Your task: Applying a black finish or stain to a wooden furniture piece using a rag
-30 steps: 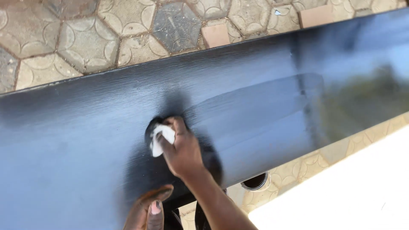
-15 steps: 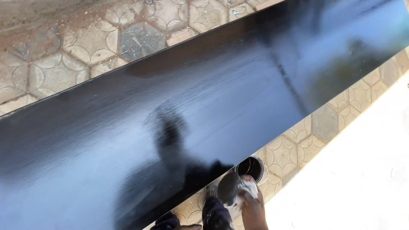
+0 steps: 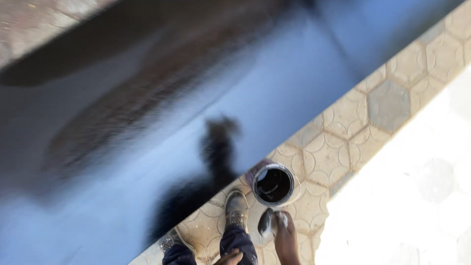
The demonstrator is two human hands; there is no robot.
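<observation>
The right hand (image 3: 286, 235), low in the frame just right of centre, has left the long black glossy painted board (image 3: 162, 122), where a second ago it pressed a small white cloth against the wet-looking surface. It now hangs down beside the open round metal paint can (image 3: 273, 184), which stands on the hexagonal paving floor (image 3: 353, 118) just off the board's lower edge. The fingers are closed around a small rag (image 3: 267, 223), pale at one end and dark and shiny at the other, held just below the can's rim and not in it. The left hand (image 3: 229, 257) barely shows at the bottom edge, between the person's dark trouser legs (image 3: 235, 243); only a few fingertips are visible, so whether it is spread or closed cannot be told.

The view has swung as well: the board now fills the upper left and centre of the frame and is blurred, with a dark shadow across it near the middle. The person's scuffed shoe (image 3: 236, 208) stands just left of the can. The shift from board to can suggests that rubbing has paused and the rag is at the paint, likely for a fresh load.
</observation>
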